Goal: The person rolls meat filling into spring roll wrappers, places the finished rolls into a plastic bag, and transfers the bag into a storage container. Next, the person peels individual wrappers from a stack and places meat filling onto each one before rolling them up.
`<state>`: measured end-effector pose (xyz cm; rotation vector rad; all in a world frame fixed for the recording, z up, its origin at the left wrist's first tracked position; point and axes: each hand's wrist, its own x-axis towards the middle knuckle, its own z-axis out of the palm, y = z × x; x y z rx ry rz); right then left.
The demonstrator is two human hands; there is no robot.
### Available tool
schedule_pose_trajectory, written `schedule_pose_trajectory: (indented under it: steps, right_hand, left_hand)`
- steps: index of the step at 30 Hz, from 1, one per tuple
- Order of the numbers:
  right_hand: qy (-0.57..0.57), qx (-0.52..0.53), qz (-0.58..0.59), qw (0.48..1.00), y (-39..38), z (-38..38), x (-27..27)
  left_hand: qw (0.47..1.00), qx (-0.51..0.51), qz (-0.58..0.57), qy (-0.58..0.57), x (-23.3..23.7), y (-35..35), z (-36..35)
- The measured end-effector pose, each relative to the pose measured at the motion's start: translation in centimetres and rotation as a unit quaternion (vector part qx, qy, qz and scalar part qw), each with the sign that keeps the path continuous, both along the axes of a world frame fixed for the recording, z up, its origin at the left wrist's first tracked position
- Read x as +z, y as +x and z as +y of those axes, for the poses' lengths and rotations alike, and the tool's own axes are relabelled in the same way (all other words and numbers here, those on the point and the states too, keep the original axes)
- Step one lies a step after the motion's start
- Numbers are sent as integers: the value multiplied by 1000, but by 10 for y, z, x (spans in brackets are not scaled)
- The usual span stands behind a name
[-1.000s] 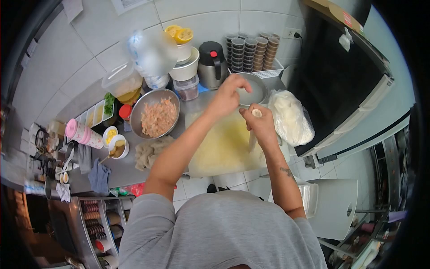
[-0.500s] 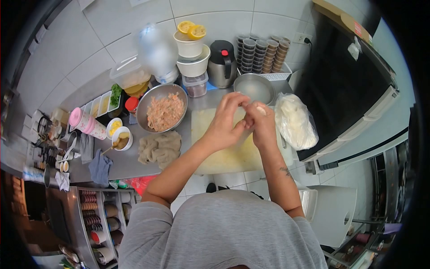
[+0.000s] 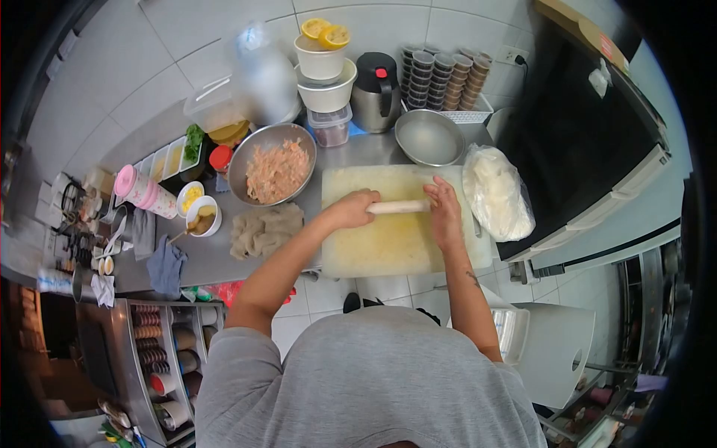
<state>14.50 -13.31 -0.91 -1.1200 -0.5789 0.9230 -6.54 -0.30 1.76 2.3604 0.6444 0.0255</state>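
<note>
A pale rod, like a short rolling pin [image 3: 399,207], lies level over the pale cutting board [image 3: 381,250]. My left hand [image 3: 352,209] is closed around its left end. At the rod's right end is my right hand [image 3: 446,213], its fingers raised and apart, with the rod's tip beside the thumb and palm. Whether that hand presses on the tip is unclear. Just right of this hand sits a clear plastic bag with a white doughy mass [image 3: 494,193]. No separate piece of dough is visible on the board.
A steel bowl of pinkish chopped filling [image 3: 276,172] and a crumpled cloth [image 3: 265,230] lie left of the board. Behind it are an empty-looking metal bowl [image 3: 429,137], a thermos jug [image 3: 376,93], stacked tubs [image 3: 326,95] and stacked cups [image 3: 448,78]. A dark appliance stands right.
My hands, close together before, have come down and moved apart over the board. The pale rod now shows between them, with my left hand closed on it. The view has shifted slightly.
</note>
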Motion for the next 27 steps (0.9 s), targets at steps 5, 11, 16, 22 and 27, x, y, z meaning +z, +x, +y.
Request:
schedule_pose_trajectory:
  steps: [5,11,16,22,27]
  right_hand:
    - [-23,-22,-460,887,-10,-24,-4]
    - [-33,-61,-643,763,-21,-17,-24]
    - [-35,-53,-685,726,-12,-5,-22]
    - [-9,-71,-725,685,-21,11,-9]
    - [-14,-17,-710,704,-27,22,-32]
  left_hand:
    - [970,43,-29,236,-24,11,-12]
    - [939,-2,-117,322,-35,54,-48]
    - [918,55,-125,372,-48,27,-35]
    - [916,137,-95,366,-41,-18,-18]
    - [916,91,-91,380,-42,12,-32]
